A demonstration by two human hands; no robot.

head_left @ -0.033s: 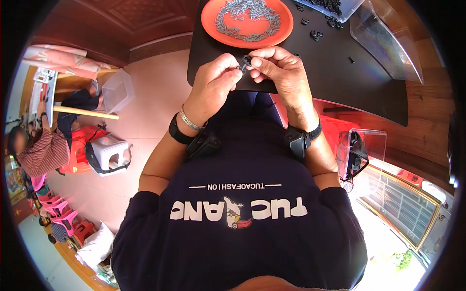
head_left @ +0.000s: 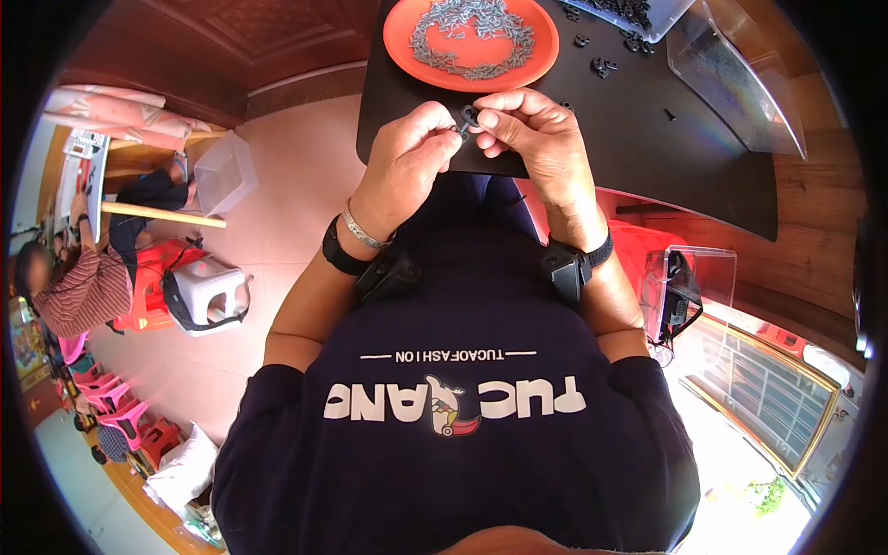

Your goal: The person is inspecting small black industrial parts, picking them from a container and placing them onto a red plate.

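Over the near edge of the black table [head_left: 610, 120], my two hands meet at their fingertips. My right hand [head_left: 541, 139] pinches a small black plastic part [head_left: 470, 116] with a rounded end. From the left, my left hand [head_left: 412, 148] is closed with thumb and forefinger on a small metal screw [head_left: 463, 130], which touches or nearly touches the black part. The fingers cover most of both pieces. Just beyond the hands lies an orange plate [head_left: 400, 55] with many small grey screws [head_left: 499, 69] spread in a ring.
Loose black parts [head_left: 603, 67] lie right of the plate, near a clear bin [head_left: 661, 23] of similar parts. A single dark piece [head_left: 671, 116] sits farther right, beside a transparent lid [head_left: 731, 83]. At far left, another person [head_left: 83, 287] sits near a grey-white stool [head_left: 208, 291].
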